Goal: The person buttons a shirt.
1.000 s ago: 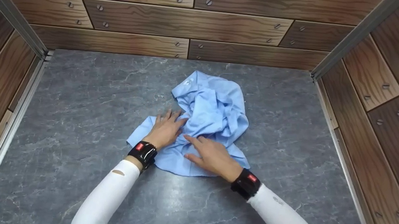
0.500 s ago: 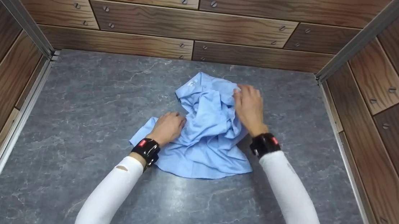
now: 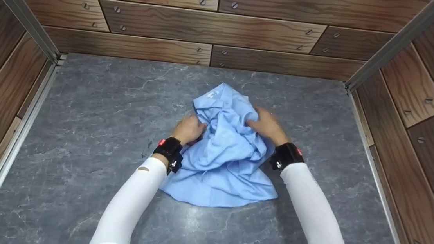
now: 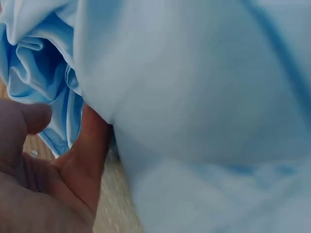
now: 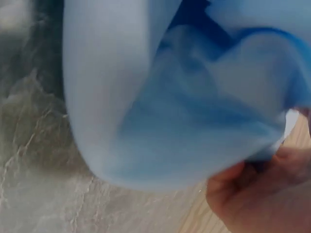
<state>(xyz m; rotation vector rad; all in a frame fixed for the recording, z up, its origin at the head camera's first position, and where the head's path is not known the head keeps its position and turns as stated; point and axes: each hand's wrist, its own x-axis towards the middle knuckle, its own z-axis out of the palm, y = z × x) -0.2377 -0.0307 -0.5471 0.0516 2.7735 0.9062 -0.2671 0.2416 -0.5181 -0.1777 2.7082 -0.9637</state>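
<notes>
Blue cloth lies crumpled on the grey surface, between the hands. Head view: left hand and right hand, well apart, grip opposite edges, presumably to support both sides evenly; wooden-looking panels wall the space beyond them, and no container shows. Left wrist: fingers hook behind a fold. Right wrist: fingertips pinch an edge, perhaps to raise it.
</notes>
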